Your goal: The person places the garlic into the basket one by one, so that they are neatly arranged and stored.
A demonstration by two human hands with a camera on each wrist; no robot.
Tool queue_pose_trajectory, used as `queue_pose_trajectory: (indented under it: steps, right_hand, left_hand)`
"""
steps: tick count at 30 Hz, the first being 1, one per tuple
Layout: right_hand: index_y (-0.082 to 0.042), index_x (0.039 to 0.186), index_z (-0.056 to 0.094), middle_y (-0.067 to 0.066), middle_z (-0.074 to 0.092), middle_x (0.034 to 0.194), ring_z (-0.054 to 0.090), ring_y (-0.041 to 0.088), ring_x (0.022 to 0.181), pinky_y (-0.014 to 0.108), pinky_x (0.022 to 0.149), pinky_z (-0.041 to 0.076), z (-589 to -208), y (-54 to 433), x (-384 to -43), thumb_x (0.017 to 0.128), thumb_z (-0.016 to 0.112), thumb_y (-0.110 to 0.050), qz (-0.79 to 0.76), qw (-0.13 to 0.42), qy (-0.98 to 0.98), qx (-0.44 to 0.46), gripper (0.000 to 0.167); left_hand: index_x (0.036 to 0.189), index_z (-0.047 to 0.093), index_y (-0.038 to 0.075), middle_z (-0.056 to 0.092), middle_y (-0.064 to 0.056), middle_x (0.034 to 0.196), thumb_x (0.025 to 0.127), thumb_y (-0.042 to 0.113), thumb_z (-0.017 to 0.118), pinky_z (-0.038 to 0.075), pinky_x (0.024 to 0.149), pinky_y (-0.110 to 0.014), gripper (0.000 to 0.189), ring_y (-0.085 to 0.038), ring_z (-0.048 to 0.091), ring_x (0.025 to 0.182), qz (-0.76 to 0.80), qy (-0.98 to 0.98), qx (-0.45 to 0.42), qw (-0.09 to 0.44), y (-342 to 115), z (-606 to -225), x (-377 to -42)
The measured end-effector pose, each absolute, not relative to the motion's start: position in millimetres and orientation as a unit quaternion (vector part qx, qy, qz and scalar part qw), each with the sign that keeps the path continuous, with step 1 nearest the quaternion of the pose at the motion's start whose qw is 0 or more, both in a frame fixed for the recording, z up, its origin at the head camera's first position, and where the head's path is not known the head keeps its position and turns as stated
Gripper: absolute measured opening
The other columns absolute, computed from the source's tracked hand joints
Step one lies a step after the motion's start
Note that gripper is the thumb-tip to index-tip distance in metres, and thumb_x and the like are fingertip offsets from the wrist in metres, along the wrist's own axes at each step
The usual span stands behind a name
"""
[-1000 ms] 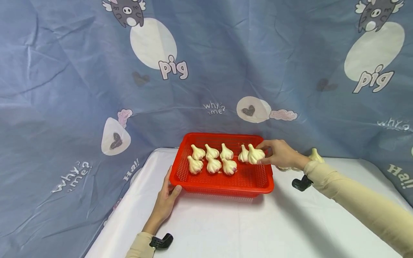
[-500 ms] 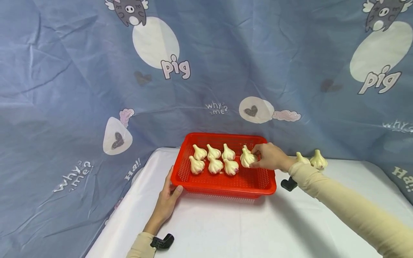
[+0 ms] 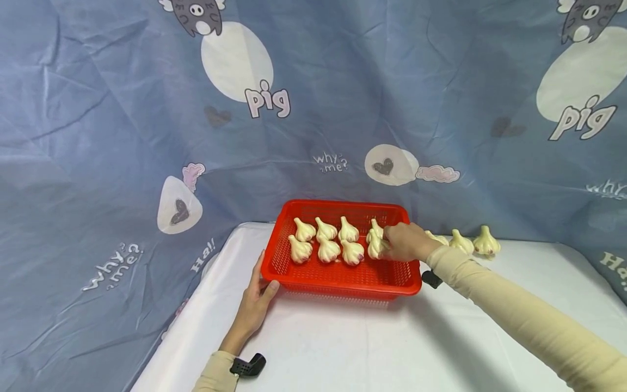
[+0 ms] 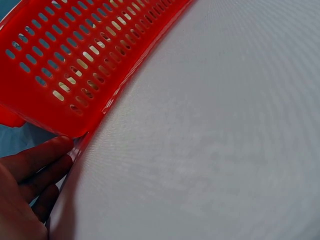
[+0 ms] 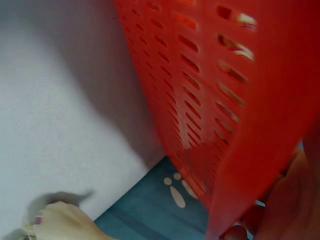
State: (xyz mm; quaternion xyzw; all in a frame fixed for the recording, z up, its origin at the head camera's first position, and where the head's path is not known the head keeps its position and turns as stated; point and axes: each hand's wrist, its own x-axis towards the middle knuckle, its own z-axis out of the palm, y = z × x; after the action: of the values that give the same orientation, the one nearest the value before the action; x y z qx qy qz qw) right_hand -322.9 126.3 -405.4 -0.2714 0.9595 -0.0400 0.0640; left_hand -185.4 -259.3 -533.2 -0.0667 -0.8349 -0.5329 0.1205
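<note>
- Six plump garlic bulbs [image 3: 329, 251] are lying in two rows inside the slotted red plastic basket [image 3: 338, 284].
- My right hand [image 3: 405, 241] is pinching another bulb [image 3: 374, 247] inside its right part.
- My left hand [image 3: 254, 302] is resting, fingers outstretched, against the near left corner, likely for steadiness.
- Smooth, taper-necked spare bulbs [image 3: 486, 242] are standing on the white-clothed counter [image 3: 343, 348].

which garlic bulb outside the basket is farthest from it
The rightmost garlic bulb in the head view: the other garlic bulbs outside lie between it and the red plastic basket.
</note>
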Motion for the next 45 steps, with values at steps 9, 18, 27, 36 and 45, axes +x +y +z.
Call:
queue_pose_trajectory:
  steps: [9, 18, 27, 36, 45]
  right_hand:
    - [-0.019, 0.075, 0.068, -0.002, 0.065, 0.067, 0.064, 0.025, 0.076, 0.049, 0.078, 0.047, -414, 125, -321, 0.085, 0.083, -0.04, 0.002, 0.017, 0.955, -0.295, 0.028]
    - [-0.02, 0.073, 0.064, -0.004, 0.061, 0.065, 0.059, 0.027, 0.083, 0.047, 0.083, 0.042, -420, 122, -318, 0.081, 0.085, -0.051, 0.018, -0.004, 0.958, -0.287, 0.038]
    - [-0.017, 0.074, 0.066, 0.002, 0.066, 0.067, 0.058, 0.029, 0.077, 0.048, 0.076, 0.043, -432, 123, -316, 0.08, 0.085, -0.046, 0.044, -0.072, 0.952, -0.295, 0.036]
    - [-0.018, 0.071, 0.066, 0.0, 0.063, 0.063, 0.056, 0.027, 0.075, 0.045, 0.075, 0.042, -434, 123, -311, 0.079, 0.086, -0.045, 0.033, -0.074, 0.955, -0.285, 0.035]
    - [-0.019, 0.068, 0.066, -0.002, 0.063, 0.064, 0.056, 0.027, 0.076, 0.046, 0.078, 0.041, -432, 122, -312, 0.079, 0.086, -0.045, 0.029, -0.059, 0.959, -0.276, 0.035]
  left_hand:
    - [0.171, 0.016, 0.038, 0.047, -0.013, 0.165, 0.105, 0.023, 0.061, 0.043, 0.113, -0.068, 0.081, -0.037, 0.067, 0.13, -0.529, -0.838, -0.064, 0.117, -260, -531, -188]
    - [0.171, 0.017, 0.036, 0.048, -0.014, 0.165, 0.105, 0.022, 0.062, 0.043, 0.112, -0.069, 0.081, -0.038, 0.067, 0.13, -0.535, -0.834, -0.063, 0.118, -260, -530, -188]
    - [0.171, 0.018, 0.035, 0.048, -0.015, 0.164, 0.105, 0.022, 0.063, 0.042, 0.113, -0.069, 0.081, -0.039, 0.067, 0.13, -0.54, -0.831, -0.063, 0.119, -259, -530, -187]
    - [0.171, 0.017, 0.035, 0.047, -0.014, 0.165, 0.105, 0.023, 0.061, 0.043, 0.112, -0.069, 0.08, -0.038, 0.068, 0.128, -0.541, -0.831, -0.062, 0.116, -258, -533, -185]
    - [0.171, 0.018, 0.035, 0.049, -0.013, 0.164, 0.105, 0.022, 0.062, 0.045, 0.112, -0.067, 0.08, -0.036, 0.069, 0.127, -0.535, -0.834, -0.062, 0.121, -259, -534, -185]
